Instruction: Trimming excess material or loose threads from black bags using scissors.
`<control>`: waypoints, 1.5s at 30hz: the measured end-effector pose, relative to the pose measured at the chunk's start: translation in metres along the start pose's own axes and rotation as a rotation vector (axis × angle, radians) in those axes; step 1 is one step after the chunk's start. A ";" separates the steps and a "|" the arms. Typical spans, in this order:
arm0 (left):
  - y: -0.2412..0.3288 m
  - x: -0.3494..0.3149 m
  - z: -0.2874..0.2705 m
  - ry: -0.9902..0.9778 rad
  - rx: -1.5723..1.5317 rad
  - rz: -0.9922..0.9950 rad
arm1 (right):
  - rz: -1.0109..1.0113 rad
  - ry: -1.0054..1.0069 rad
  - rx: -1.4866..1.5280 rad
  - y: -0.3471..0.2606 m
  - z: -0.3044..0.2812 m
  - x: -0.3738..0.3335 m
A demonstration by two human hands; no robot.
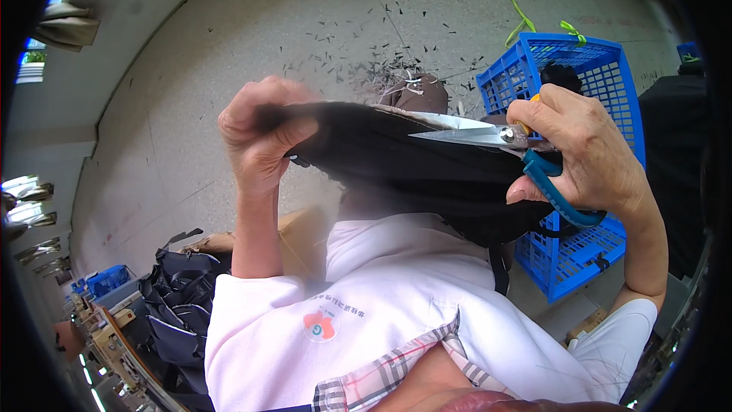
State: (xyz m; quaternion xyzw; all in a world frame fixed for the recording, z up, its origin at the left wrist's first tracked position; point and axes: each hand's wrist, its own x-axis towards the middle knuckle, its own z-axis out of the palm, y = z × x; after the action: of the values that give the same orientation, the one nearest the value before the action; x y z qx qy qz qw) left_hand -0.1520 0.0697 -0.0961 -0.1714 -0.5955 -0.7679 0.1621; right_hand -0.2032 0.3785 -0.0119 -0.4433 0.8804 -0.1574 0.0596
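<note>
A piece of black fabric (404, 164) stretches in front of me, its left end blurred by motion. My left hand (263, 133) is closed on that end, the thumb pressing it against the fingers. My right hand (595, 145) grips scissors (465, 136), with the thumb by the teal handle and the fingers round the orange-yellow one. Pointing left, the scissors' metal blades lie along the upper edge of the fabric. A pale strip shows along that edge. Whether the blades are cutting, I cannot tell.
On the right stands a blue plastic crate (534, 69) with green ties and dark material in it. Small dark scraps (396, 69) litter the floor ahead. Black bags (175, 297) are piled at the lower left, near a cardboard box (299, 240).
</note>
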 end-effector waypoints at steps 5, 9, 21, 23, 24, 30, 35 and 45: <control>-0.001 -0.001 -0.001 0.006 -0.007 0.020 | -0.054 0.038 0.024 -0.001 0.006 -0.002; 0.000 -0.002 0.000 0.051 -0.050 -0.030 | -0.032 0.022 -0.002 -0.003 0.004 0.001; 0.000 -0.002 0.006 0.041 -0.095 -0.071 | -0.079 0.046 0.003 -0.007 0.007 0.013; -0.001 -0.001 0.006 0.038 -0.082 -0.072 | -0.073 0.059 0.014 -0.009 0.007 0.013; 0.000 0.001 0.006 0.028 -0.075 -0.079 | -0.090 0.063 0.014 -0.009 0.007 0.013; -0.001 0.002 0.010 0.095 -0.006 -0.165 | 0.028 0.179 0.383 -0.001 0.012 0.016; 0.002 0.004 0.016 0.073 0.075 -0.192 | 0.167 0.077 0.422 0.000 0.004 0.017; 0.005 0.003 0.052 -0.010 0.277 -0.121 | -0.007 -0.104 0.281 -0.011 0.000 0.046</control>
State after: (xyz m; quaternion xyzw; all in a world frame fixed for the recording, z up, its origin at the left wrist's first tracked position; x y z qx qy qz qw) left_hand -0.1486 0.1192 -0.0779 -0.1150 -0.7058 -0.6860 0.1345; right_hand -0.2226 0.3359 -0.0067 -0.4411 0.8440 -0.2560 0.1659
